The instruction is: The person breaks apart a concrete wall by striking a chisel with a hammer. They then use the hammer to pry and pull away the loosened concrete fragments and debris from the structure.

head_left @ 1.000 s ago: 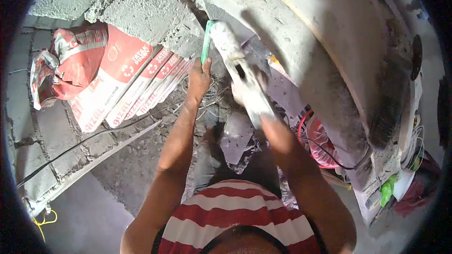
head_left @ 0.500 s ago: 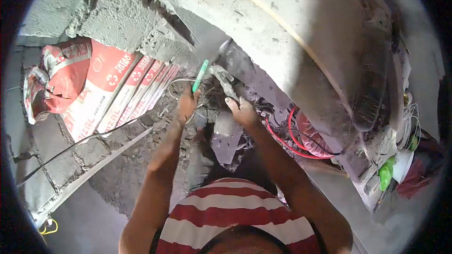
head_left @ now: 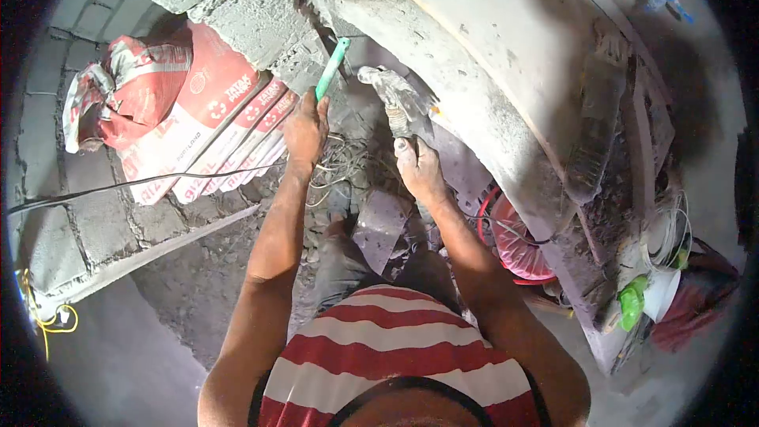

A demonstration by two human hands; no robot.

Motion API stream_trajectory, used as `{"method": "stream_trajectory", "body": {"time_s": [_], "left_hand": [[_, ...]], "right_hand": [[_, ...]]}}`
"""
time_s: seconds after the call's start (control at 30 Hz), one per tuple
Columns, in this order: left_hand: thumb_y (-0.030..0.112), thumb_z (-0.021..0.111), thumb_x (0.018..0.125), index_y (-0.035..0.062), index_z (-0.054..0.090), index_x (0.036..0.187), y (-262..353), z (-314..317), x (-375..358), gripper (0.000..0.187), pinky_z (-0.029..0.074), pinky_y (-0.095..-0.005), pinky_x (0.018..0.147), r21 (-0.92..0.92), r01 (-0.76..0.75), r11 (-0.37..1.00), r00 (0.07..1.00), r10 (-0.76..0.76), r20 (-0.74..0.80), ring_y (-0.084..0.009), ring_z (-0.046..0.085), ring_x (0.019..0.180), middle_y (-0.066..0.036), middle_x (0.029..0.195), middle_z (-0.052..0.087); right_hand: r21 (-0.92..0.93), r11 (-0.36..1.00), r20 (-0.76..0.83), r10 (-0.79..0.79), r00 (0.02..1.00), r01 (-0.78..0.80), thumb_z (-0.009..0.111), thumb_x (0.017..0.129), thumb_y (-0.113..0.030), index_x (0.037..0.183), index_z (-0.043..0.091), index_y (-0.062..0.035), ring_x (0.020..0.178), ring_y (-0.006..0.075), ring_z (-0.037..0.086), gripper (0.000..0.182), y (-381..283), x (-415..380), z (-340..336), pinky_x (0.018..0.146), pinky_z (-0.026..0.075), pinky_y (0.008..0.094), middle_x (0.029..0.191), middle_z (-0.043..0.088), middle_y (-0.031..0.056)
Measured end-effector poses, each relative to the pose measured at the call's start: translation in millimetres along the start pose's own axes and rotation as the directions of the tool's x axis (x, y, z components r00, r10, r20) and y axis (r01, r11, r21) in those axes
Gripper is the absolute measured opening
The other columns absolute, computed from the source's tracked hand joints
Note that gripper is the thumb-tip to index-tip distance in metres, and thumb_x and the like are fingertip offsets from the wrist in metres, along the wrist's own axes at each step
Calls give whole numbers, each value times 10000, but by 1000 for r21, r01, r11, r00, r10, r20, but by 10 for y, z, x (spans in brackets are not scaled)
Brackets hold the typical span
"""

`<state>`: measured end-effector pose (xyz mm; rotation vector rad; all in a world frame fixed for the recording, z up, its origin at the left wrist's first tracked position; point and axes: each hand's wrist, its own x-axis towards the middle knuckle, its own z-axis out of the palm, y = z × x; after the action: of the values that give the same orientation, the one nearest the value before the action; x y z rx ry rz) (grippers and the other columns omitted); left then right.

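Observation:
A chisel-like tool with a green grip (head_left: 333,67) stands up out of my left hand (head_left: 305,131), whose fingers are wrapped round its lower end. The tool's top points toward the grey rough block. My right hand (head_left: 419,168) is closed round the handle of a dusty hammer (head_left: 393,95), its head up and to the left. The two tools are apart. Below the hands lie rubble and tangled pale wires (head_left: 345,160).
Red and white cement bags (head_left: 207,116) lean at the left on a block wall (head_left: 111,217). A big plastered slab (head_left: 474,55) slopes down at the right, near a pink bundle (head_left: 518,237) with red tubing. A black cable (head_left: 134,183) crosses the left side.
Both hands and their tools have moved up in the view. The hammer has turned in my right hand, showing more of its handle. The camera view has shifted as well.

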<state>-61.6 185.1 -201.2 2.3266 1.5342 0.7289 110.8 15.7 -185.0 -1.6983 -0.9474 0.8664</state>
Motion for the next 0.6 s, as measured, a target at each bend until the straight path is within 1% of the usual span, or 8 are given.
{"method": "stream_trajectory", "body": {"time_s": [0.13, 0.2, 0.23, 0.33, 0.4, 0.43, 0.53, 0.6], "left_hand": [[362, 506, 975, 55, 550, 1104, -4, -30, 52, 336, 437, -542, 610, -200, 160, 967, 985, -143, 98, -469, 605, 727, -257, 730, 612], [359, 505, 976, 46, 547, 1078, -96, 0, 70, 331, 430, -537, 620, -265, 162, 951, 985, -140, 100, -477, 595, 735, -261, 736, 604], [355, 503, 978, 37, 543, 1053, -150, 15, 88, 329, 423, -532, 630, -328, 161, 931, 986, -134, 104, -485, 585, 743, -266, 742, 596], [349, 501, 980, 23, 547, 1032, -299, 118, 89, 333, 424, -512, 633, -391, 94, 916, 995, -79, 55, -478, 572, 735, -268, 752, 584], [336, 500, 981, 16, 549, 1005, -350, 133, 105, 325, 427, -505, 643, -362, 133, 923, 987, -89, 134, -477, 567, 744, -271, 765, 581], [329, 505, 978, 6, 548, 997, -496, 264, 121, 326, 429, -505, 649, -295, 119, 948, 980, -64, 188, -481, 562, 753, -275, 776, 578], [322, 512, 973, -2, 554, 1006, -669, 516, -16, 328, 428, -505, 653, -329, 3, 944, 997, 22, 74, -483, 563, 773, -276, 800, 586], [310, 529, 966, -2, 564, 1008, -440, 315, -210, 316, 433, -516, 663, -333, 18, 943, 999, -6, 37, -480, 574, 787, -288, 816, 590]], "right_hand": [[-57, 996, -35, -66, 997, 64, 569, 934, -355, 979, 609, 28, 756, 439, 651, 387, -205, 23, 5, 630, 496, 452, 764, 639, 257], [-181, 944, -154, -304, 940, 275, 589, 912, -316, 959, 606, 31, 741, 443, 653, 351, -344, 64, 74, 607, 496, 458, 755, 640, 258], [-123, 908, -136, -416, 899, 401, 606, 890, -277, 931, 603, 35, 723, 446, 650, 314, -325, 172, 117, 602, 511, 456, 757, 641, 263], [-281, 886, -25, -391, 920, 369, 615, 882, -343, 918, 604, 38, 747, 452, 644, 383, -148, 592, 313, 644, 522, 487, 780, 641, 276], [-484, 864, 34, -140, 990, 138, 609, 871, -434, 933, 612, 41, 786, 461, 638, 479, -236, 983, 425, 693, 522, 516, 801, 640, 287], [-503, 860, 8, -94, 996, 85, 592, 863, -505, 947, 618, 34, 826, 463, 635, 546, -327, 1078, 407, 716, 507, 529, 826, 635, 305], [-350, 931, -13, -118, 993, 106, 613, 853, -489, 929, 616, 37, 789, 466, 636, 532, -279, 830, 378, 684, 506, 515, 793, 627, 310], [-241, 946, -88, -243, 966, 216, 669, 821, -446, 886, 604, 56, 690, 477, 625, 511, -172, 507, 354, 610, 499, 486, 698, 606, 293]]}}
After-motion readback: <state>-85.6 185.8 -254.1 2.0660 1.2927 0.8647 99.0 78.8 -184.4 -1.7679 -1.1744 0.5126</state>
